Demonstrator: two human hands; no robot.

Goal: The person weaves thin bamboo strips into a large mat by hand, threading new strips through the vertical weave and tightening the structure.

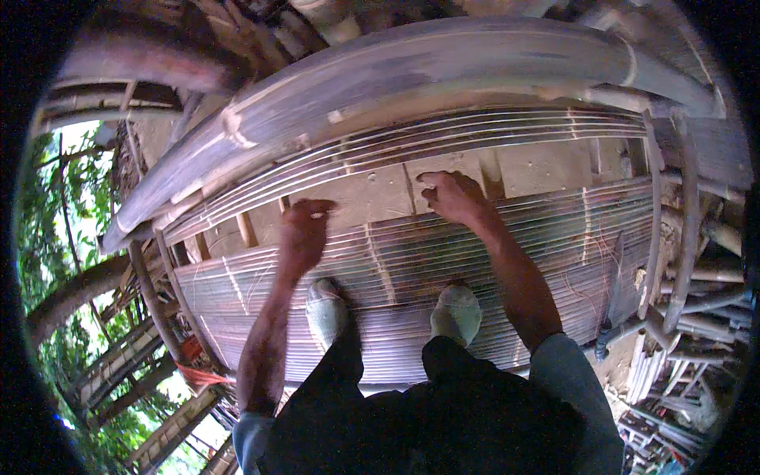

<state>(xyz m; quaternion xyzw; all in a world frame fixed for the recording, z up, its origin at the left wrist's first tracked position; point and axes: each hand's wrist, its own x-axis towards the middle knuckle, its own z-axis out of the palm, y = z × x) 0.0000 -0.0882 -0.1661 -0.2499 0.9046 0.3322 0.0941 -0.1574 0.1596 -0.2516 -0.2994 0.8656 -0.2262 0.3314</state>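
Head view is showing slats (pixel 419 249) edging a gap (pixel 368 190) at the body's twelve o'clock, left hand (pixel 305 229) hovering at eleven, curled, grasp unclear, right hand (pixel 455 196) at one, fingers loosely parted.

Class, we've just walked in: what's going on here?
A person stands on a slatted platform, left grip and right grip at a wide gap between its slats. Nothing shows held in the right; the left is too blurred to tell. A thick pole runs along the far side, and a long blade rests on the slats at right.
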